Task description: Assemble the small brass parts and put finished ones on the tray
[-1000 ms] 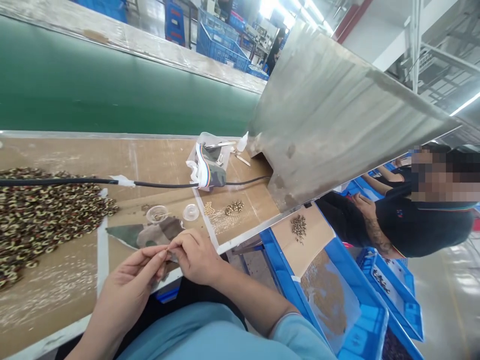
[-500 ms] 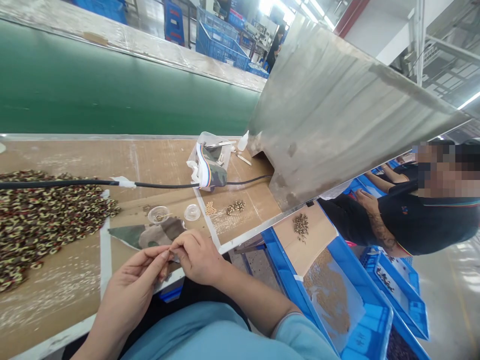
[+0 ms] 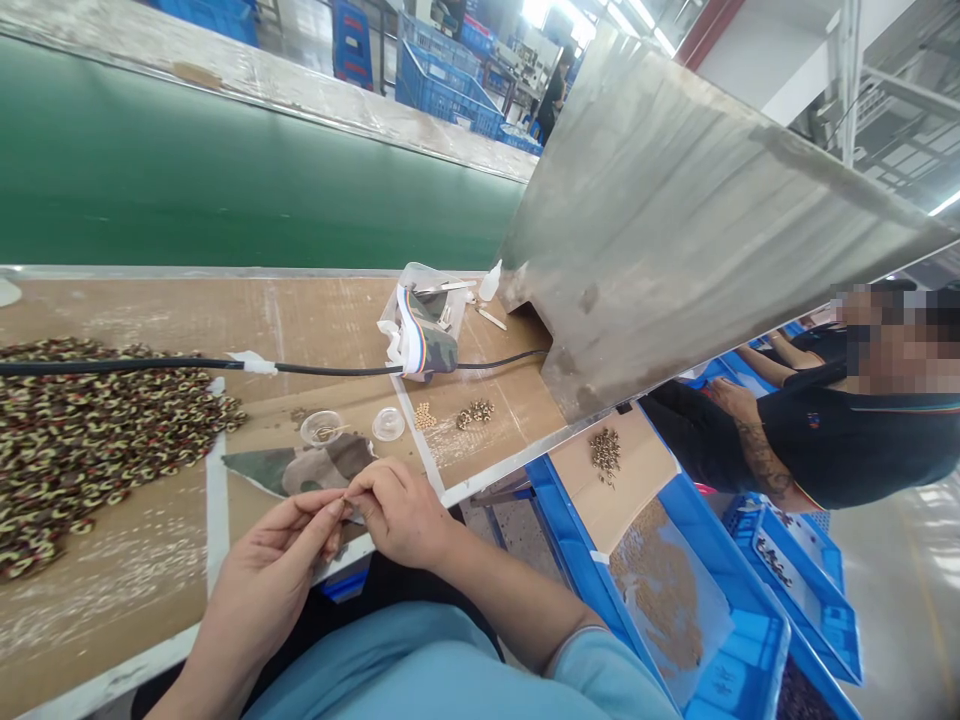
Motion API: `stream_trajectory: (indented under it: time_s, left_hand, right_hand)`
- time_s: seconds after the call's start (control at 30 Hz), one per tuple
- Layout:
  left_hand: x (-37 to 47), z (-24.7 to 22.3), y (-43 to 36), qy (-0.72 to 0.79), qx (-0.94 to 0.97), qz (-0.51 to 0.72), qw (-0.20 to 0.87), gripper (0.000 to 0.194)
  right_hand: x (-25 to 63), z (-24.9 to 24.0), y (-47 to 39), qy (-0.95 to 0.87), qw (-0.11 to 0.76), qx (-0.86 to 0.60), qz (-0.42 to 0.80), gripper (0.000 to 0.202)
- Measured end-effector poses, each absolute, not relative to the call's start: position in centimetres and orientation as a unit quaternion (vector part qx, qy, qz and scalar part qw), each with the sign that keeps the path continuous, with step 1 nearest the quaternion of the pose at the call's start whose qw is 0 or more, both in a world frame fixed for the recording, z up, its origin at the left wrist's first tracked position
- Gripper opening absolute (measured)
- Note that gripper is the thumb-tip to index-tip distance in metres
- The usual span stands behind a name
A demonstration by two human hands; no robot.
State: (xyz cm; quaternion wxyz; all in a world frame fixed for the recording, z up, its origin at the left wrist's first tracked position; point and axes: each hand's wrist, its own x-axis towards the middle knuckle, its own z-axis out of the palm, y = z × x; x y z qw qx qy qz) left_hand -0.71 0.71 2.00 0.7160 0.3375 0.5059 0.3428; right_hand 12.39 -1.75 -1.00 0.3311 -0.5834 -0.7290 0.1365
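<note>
Close to the table's front edge, my left hand [image 3: 281, 550] and my right hand [image 3: 401, 510] meet fingertip to fingertip. Both are closed in a pinch around something too small to make out. Just beyond them lies a camouflage cloth [image 3: 330, 465], partly covered by my fingers. On its far side sit a clear round dish [image 3: 321, 428] with thin sticks in it and a second clear dish [image 3: 388, 424]. A little heap of tan beads [image 3: 424, 416] and a cluster of small dark-and-gold parts [image 3: 475, 413] lie to the right.
A large pile of dark red and cream pieces [image 3: 97, 440] covers the left. A black cable [image 3: 330, 371] crosses the table. A camouflage pouch [image 3: 431, 340] stands near a metal panel [image 3: 645, 230]. Blue trays [image 3: 750, 650] and a co-worker [image 3: 840, 440] are at right.
My hands stay pinched together in nearly the same place. The whole view has shifted slightly; nothing on the table has visibly moved.
</note>
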Motion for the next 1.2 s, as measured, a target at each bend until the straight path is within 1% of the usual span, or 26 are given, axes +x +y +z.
stream_trajectory:
  time_s: [0.1, 0.33, 0.63, 0.9, 1.03, 1.2]
  left_hand:
    - [-0.7, 1.7, 0.7, 0.505, 0.339, 0.346, 0.715, 0.037]
    - [-1.0, 1.4, 0.6, 0.504, 0.355, 0.338, 0.712, 0.041]
    - [-1.0, 0.9, 0.7, 0.494, 0.369, 0.34, 0.71, 0.043]
    - [-1.4, 0.2, 0.6, 0.493, 0.369, 0.338, 0.712, 0.05]
    - [-1.4, 0.0, 0.7, 0.479, 0.385, 0.337, 0.714, 0.048]
    - [-1.1, 0.3, 0.6, 0.47, 0.394, 0.363, 0.702, 0.044]
  right_hand:
    - [12.4, -1.1, -1.7, -0.728, 0.344, -0.579, 0.129, 0.02]
    - [12.5, -0.9, -1.7, -0.726, 0.333, -0.585, 0.142, 0.019]
    - [12.5, -1.1, -1.8, -0.723, 0.363, -0.573, 0.131, 0.02]
    - [12.5, -0.9, -1.9, -0.721, 0.378, -0.565, 0.136, 0.021]
    - [12.5, -0.8, -1.8, -0.71, 0.401, -0.566, 0.119, 0.024]
    - [12.8, -0.8, -1.7, -0.708, 0.419, -0.556, 0.119, 0.02]
